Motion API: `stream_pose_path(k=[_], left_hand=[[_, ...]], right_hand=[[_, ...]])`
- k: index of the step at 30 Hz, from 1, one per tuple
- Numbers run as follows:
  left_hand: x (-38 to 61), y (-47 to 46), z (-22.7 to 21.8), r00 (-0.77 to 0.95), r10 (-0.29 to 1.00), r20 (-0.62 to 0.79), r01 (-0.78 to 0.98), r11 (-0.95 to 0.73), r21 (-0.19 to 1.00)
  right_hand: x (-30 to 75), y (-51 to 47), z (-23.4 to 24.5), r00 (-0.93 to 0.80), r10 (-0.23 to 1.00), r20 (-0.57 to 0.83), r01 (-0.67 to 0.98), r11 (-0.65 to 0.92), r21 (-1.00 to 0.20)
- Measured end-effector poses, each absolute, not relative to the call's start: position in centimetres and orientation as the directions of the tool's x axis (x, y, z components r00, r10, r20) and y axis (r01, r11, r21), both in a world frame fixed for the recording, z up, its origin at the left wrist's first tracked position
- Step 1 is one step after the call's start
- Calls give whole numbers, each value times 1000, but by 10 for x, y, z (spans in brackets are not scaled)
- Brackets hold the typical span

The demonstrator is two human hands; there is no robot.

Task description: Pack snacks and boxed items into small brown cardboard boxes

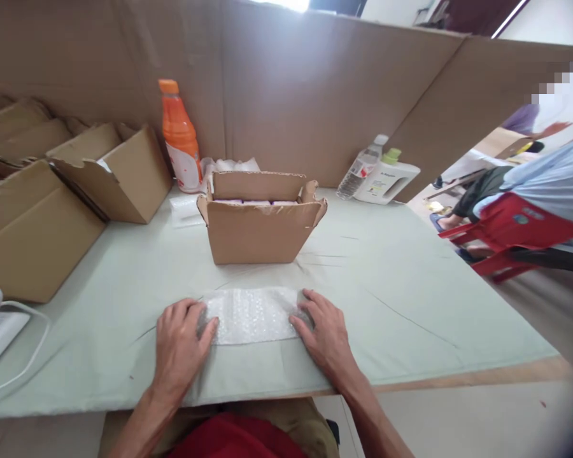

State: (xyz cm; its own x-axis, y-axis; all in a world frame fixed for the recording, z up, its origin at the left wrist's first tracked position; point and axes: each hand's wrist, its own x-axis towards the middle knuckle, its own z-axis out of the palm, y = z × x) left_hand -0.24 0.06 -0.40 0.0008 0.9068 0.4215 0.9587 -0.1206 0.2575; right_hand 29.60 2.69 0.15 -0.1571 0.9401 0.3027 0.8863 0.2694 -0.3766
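Note:
A flat piece of clear bubble wrap point(253, 316) lies on the cloth-covered table in front of me. My left hand point(182, 340) grips its left end, thumb on the near side and fingers curled at the far corner. At the right end, my right hand point(322, 327) holds the sheet in the same way, its thumb on the plastic. Just beyond the wrap stands an open cardboard box point(255, 235) with its flaps up. White and purple tops of packed items point(256, 203) show inside it; the rest of them is hidden.
Several open cardboard boxes point(124, 172) stand at the left. Behind are an orange bottle point(179, 137), a clear bottle point(363, 168) and a white jug point(386, 181). More plastic wrap point(186, 210) lies behind the box. A white corded device point(0, 337) sits at left. A person on a red chair point(520, 229) is at right.

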Motion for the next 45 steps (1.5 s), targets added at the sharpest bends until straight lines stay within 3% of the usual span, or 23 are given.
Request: stream_pose_path(k=[4,8,10,13,15,17,19,21,23,25,27,30,32,38,41,45], left_hand=[[14,0,-2,-118,928,353,809,-117,577],[20,-8,5,-321,945,61,419,84,904],[21,-8,9,-348,935,-73,214,155,964],[19,0,19,-340,927,-156,48,183,982],[15,9,34,-334,935,-121,35,141,989],[12,19,59,-303,952,29,99,1,995],[11,33,92,-242,931,271,229,-217,949],[13,54,126,-198,832,519,389,-419,820],[17,83,153,-182,568,802,588,-591,552],[19,119,169,-74,443,893,687,-627,368],[19,155,175,50,537,842,720,-604,342],[16,199,178,163,760,629,769,-497,402],[13,217,183,156,846,510,800,-411,437],[3,229,196,209,977,34,899,-206,385],[-4,218,199,260,966,13,905,-249,345],[-7,201,209,231,945,231,934,-282,220]], right_hand=[[290,27,10,-103,961,257,790,236,-566],[301,22,14,-7,989,148,675,114,-729],[303,22,16,-18,991,135,634,116,-764],[301,30,30,-100,978,181,589,205,-781],[300,40,52,-188,944,272,532,330,-780],[299,53,83,-242,877,414,467,480,-743],[297,69,117,-199,793,575,444,596,-668],[294,90,147,-98,682,725,486,668,-563],[290,117,171,-48,571,820,545,702,-457],[288,148,184,-89,561,823,586,698,-413],[288,178,192,-181,685,705,633,630,-450],[289,215,200,-339,893,297,769,445,-459],[288,229,209,-379,922,81,842,380,-384],[272,247,229,-401,905,-141,910,374,-181],[266,248,226,-423,862,-280,906,406,-118],[266,246,217,-418,876,-241,904,427,-14]])
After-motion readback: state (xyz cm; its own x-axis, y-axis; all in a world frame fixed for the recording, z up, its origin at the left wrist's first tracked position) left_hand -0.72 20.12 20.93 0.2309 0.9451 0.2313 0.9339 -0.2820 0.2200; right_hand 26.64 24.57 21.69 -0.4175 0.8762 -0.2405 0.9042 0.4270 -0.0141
